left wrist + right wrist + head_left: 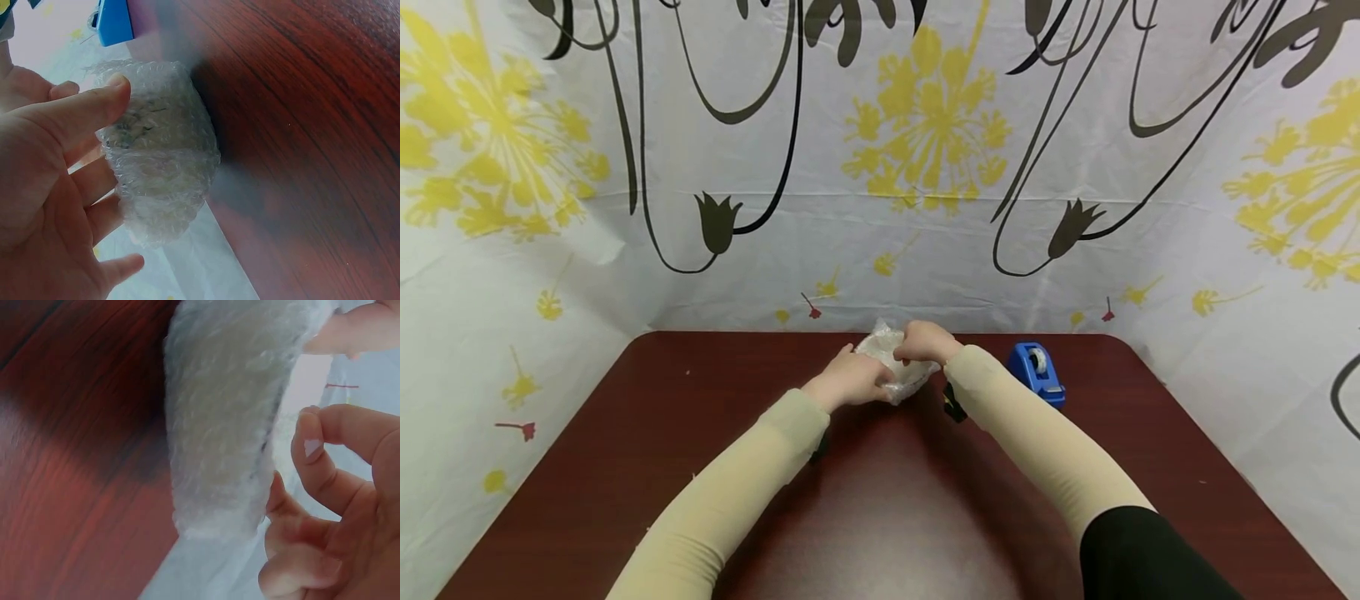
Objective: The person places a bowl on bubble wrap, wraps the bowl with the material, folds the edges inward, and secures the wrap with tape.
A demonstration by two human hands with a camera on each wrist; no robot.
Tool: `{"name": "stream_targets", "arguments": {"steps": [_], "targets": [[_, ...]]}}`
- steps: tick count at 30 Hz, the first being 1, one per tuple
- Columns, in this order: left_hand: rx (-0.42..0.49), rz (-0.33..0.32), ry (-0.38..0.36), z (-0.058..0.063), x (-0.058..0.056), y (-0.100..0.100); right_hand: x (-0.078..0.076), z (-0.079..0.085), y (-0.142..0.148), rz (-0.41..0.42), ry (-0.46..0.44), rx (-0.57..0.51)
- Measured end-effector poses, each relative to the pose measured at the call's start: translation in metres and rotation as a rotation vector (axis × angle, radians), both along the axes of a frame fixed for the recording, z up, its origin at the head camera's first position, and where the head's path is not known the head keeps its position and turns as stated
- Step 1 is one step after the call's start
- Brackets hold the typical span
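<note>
A bundle in clear bubble wrap point(910, 381) is held up near the table's far edge, its contents pale and blurred through the plastic. My left hand point(850, 379) grips it from the left; in the left wrist view the thumb point(106, 103) presses on one face, with the other fingers behind. Dark markings show through the wrapped bundle point(153, 134) there. My right hand point(927, 342) is bent over the bundle's upper right. Its thumb and forefinger meet beside the wrap point(225, 412) in the right wrist view; I cannot tell whether they pinch something thin.
A blue tape dispenser point(1036, 372) with a roll in it stands on the table to the right of the bundle. The dark red-brown wooden table point(760, 367) has rounded far corners. White patterned sheeting point(925, 283) hangs behind it and along both sides.
</note>
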State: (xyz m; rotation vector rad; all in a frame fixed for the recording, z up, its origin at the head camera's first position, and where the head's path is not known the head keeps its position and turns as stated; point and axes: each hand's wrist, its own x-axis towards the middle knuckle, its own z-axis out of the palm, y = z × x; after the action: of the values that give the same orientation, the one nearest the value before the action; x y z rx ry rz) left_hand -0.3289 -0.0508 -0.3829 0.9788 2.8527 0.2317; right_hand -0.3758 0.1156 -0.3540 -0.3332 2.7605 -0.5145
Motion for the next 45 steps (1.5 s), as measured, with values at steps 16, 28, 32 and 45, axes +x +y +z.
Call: {"name": "stream_targets", "arguments": {"steps": [16, 28, 32, 45], "targets": [[0.005, -0.040, 0.017, 0.002, 0.000, 0.000, 0.000, -0.003, -0.001, -0.009, -0.015, 0.116], [-0.002, -0.046, -0.018, 0.000, -0.011, 0.006, 0.000, -0.003, -0.001, 0.000, -0.031, 0.125], [0.024, -0.025, -0.064, -0.003, -0.013, 0.007, 0.000, -0.002, -0.003, 0.009, -0.022, 0.173], [0.055, 0.062, -0.202, -0.005, -0.015, 0.011, -0.004, -0.017, -0.023, 0.097, 0.067, 0.551]]}}
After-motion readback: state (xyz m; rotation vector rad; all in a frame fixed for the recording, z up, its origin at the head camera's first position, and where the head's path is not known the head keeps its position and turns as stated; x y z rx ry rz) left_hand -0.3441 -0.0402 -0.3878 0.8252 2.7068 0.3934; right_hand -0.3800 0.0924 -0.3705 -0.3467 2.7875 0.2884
